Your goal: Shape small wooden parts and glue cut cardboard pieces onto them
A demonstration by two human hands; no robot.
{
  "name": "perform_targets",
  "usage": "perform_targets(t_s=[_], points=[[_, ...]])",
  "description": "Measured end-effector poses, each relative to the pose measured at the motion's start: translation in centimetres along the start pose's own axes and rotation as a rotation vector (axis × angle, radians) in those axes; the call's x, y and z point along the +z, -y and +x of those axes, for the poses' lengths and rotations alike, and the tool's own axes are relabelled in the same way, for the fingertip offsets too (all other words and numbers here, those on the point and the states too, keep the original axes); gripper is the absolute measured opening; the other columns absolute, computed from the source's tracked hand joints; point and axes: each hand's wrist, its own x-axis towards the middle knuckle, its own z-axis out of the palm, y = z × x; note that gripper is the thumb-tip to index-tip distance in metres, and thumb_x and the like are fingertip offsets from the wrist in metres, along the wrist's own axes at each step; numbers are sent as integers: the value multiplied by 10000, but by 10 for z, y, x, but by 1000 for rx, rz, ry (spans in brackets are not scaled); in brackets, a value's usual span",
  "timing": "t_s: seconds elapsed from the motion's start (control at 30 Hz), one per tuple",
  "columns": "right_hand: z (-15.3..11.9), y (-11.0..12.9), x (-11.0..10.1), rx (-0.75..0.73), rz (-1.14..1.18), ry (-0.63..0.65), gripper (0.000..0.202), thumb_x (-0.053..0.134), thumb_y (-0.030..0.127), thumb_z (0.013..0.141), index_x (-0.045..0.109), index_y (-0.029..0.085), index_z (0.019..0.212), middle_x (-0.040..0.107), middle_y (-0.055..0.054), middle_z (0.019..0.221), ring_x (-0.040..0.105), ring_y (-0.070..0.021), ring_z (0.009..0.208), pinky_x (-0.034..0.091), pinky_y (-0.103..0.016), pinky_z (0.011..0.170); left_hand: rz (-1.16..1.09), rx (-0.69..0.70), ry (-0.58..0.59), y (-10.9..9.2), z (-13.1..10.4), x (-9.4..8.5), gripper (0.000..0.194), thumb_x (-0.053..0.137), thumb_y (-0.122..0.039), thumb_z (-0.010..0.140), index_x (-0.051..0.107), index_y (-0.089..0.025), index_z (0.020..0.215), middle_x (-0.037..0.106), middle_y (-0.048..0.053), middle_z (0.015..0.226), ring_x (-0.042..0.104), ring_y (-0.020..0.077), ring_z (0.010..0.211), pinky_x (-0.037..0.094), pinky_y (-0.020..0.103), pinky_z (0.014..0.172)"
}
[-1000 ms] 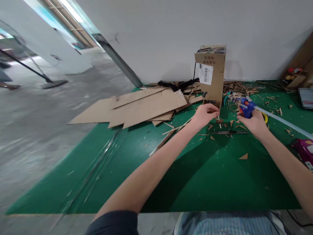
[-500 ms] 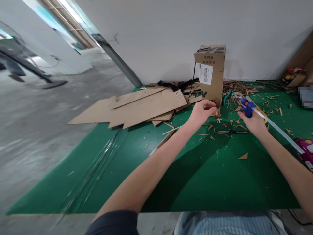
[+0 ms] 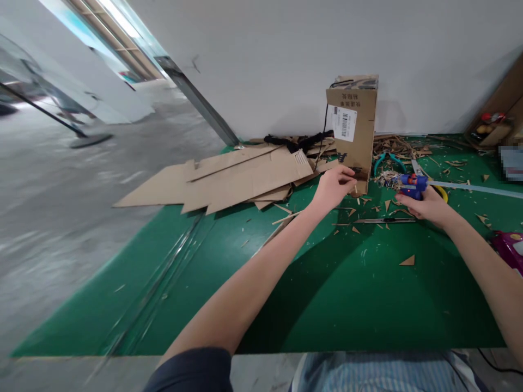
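My left hand [image 3: 335, 186] pinches a small light wooden stick [image 3: 355, 189] in front of the lower edge of an upright cardboard box [image 3: 359, 136] that bears a white label. My right hand [image 3: 425, 204] is wrapped round a blue glue gun [image 3: 412, 187], its nozzle pointing left toward the box and a long clear glue stick [image 3: 474, 188] reaching out behind it to the right. Under the nozzle lies a tangle of thin scraps. A utility knife [image 3: 386, 220] rests on the green table [image 3: 368, 305] below both hands.
Flat cardboard sheets [image 3: 245, 177] lie at the left back. Teal pliers [image 3: 390, 158], yellow-handled scissors [image 3: 441, 193] and many cardboard scraps are around my right hand. A magenta object [image 3: 509, 247] sits at the right edge, and an open carton [image 3: 494, 122] stands at the back right.
The glue gun has turned in my right hand, so its glue stick now lies nearly level. My left hand has shifted slightly left with the stick. The teal pliers show more fully.
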Motion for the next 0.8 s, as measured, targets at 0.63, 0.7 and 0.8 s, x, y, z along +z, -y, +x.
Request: perform_targets(t_s=[0.63, 0.7, 0.8], points=[[-5, 16, 4, -109, -531, 109, 444, 540, 649, 760, 650, 235, 878, 605, 3, 631, 548, -177, 587, 389, -284, 513, 109, 35, 61, -20, -9, -1, 150, 645, -168, 758, 618, -177, 905, 724, 32, 772, 679, 186, 774, 491, 296, 701], [-5, 16, 4, -110, -530, 103, 433, 544, 646, 761, 658, 245, 880, 613, 0, 632, 557, -180, 585, 392, -285, 505, 106, 40, 60, -20, -10, 0, 155, 647, -169, 755, 616, -179, 906, 725, 32, 773, 678, 188, 778, 487, 296, 704], [-5, 17, 4, -104, -532, 83, 414, 564, 641, 749, 666, 246, 817, 589, -3, 572, 534, -174, 533, 363, -281, 464, 103, 48, 60, -19, -9, 0, 149, 647, -176, 756, 613, -183, 901, 725, 28, 764, 677, 190, 780, 484, 297, 702]])
